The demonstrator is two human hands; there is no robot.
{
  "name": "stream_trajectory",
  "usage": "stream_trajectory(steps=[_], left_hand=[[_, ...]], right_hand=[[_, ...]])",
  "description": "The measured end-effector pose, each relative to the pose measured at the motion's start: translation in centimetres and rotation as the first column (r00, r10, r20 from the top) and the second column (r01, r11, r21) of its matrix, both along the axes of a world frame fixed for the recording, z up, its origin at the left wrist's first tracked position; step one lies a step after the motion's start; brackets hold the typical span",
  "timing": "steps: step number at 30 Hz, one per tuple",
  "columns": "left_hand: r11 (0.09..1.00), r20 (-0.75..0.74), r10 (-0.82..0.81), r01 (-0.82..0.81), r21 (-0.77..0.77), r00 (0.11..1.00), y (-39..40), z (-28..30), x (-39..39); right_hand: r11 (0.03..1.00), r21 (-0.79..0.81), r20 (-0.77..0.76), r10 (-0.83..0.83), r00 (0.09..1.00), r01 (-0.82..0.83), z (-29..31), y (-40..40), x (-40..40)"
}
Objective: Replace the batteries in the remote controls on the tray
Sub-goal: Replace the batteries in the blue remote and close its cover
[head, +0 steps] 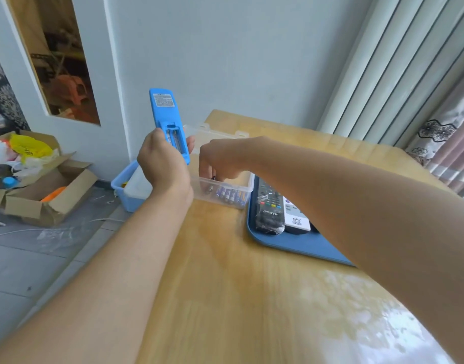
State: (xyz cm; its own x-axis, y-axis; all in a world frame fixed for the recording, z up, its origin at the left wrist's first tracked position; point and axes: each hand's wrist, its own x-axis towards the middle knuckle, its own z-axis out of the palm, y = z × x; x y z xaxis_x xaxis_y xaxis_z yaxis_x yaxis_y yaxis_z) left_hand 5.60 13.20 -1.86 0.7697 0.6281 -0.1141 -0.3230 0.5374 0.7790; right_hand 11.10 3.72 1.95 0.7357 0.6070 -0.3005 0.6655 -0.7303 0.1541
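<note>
My left hand (161, 158) grips a blue remote (165, 115) upright above the table's left edge, its back facing me and its battery compartment open. My right hand (220, 161) reaches down into a clear plastic box (245, 191) of batteries (229, 194), fingers curled; a small dark thing shows at the fingertips, but what they hold is hidden. A blue tray (291, 245) to the right carries a black remote (269, 211) and a white remote (296, 219), partly covered by my right forearm.
The wooden table (238, 298) runs toward me. The box's clear lid (212, 132) stands behind it. On the floor at left sit a blue bin (125, 190) and an open cardboard box (41, 195) of clutter. Curtains hang at right.
</note>
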Motion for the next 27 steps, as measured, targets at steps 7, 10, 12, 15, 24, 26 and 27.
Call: stream_trajectory(steps=[7, 10, 12, 15, 24, 26, 27], left_hand=[[1.0, 0.013, -0.009, 0.009, 0.007, 1.0, -0.2, 0.0, -0.1], [0.999, 0.013, -0.015, 0.014, 0.037, 1.0, -0.4, -0.1, -0.2], [0.996, 0.012, -0.03, 0.029, 0.085, 0.999, -0.7, -0.2, -0.4], [0.987, 0.023, -0.054, 0.05, 0.15, 0.998, -1.0, -0.4, -0.8], [0.843, 0.057, -0.291, 0.228, 0.487, 0.955, -8.5, -0.3, -3.2], [0.8, 0.049, -0.379, 0.301, 0.519, 0.924, -12.3, 0.3, -4.3], [0.783, 0.039, -0.419, 0.338, 0.522, 0.907, -14.1, 0.5, -4.9]], right_hand=[[0.989, 0.124, 0.004, -0.086, 0.996, 0.084, -0.2, -1.3, -0.6], [0.978, 0.185, 0.037, -0.107, 0.994, 0.099, 0.0, -2.0, -1.2], [0.965, 0.249, 0.076, -0.109, 0.991, 0.087, 0.7, -3.1, -1.4], [0.937, 0.334, 0.131, -0.155, 0.979, 0.104, 2.1, -5.8, -1.8], [0.836, 0.374, 0.278, -0.515, 0.811, 0.402, 8.0, -24.7, -8.6], [0.772, 0.391, 0.27, -0.617, 0.739, 0.501, 8.6, -29.4, -10.8], [0.728, 0.413, 0.254, -0.669, 0.698, 0.548, 8.5, -31.4, -11.7]])
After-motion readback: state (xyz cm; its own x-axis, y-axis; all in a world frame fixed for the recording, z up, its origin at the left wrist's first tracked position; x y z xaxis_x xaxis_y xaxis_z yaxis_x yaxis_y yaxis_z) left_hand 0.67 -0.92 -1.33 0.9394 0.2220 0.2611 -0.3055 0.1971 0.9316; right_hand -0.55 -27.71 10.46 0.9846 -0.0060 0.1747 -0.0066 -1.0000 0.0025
